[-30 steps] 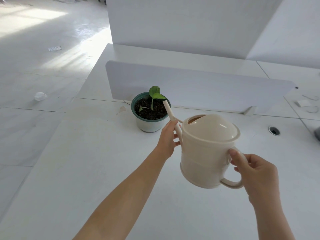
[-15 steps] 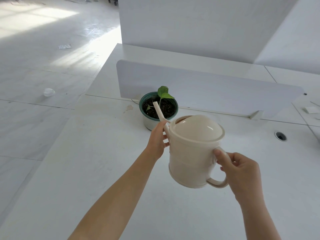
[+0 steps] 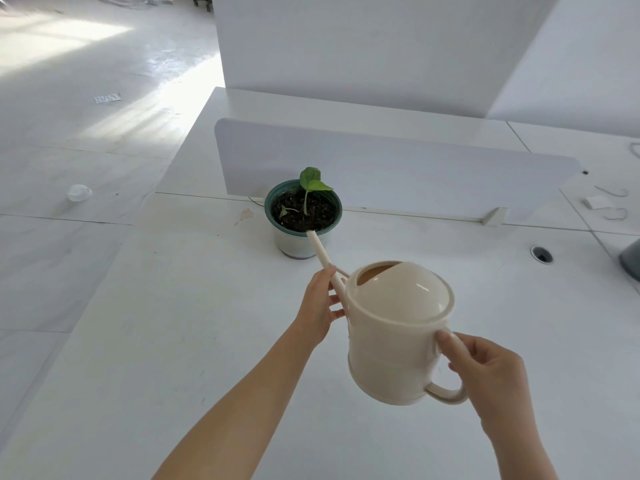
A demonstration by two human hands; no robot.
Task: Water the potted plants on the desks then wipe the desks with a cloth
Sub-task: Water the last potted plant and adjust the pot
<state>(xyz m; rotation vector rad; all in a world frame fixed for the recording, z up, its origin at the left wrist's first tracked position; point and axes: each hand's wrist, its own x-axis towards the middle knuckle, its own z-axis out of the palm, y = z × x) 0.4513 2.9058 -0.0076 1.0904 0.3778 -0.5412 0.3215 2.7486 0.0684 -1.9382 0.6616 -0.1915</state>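
Observation:
A cream plastic watering can [image 3: 394, 337] hangs tilted above the white desk [image 3: 173, 341]. My right hand [image 3: 485, 372] grips its looped handle. My left hand [image 3: 320, 306] holds the base of its thin spout, whose tip rests at the near rim of the potted plant [image 3: 304, 216]. The pot has a green rim, dark soil and a small seedling with green leaves. No water stream is visible. No cloth is in view.
A low white divider panel [image 3: 398, 174] stands just behind the pot. A cable hole [image 3: 541, 254] lies at the right, a grey object [image 3: 630, 261] at the right edge. A small stain [image 3: 246, 214] marks the desk left of the pot. Floor lies beyond the desk's left edge.
The can has shifted back toward me, so the spout tip moved from over the soil to the pot's near rim. Both hands keep their grip.

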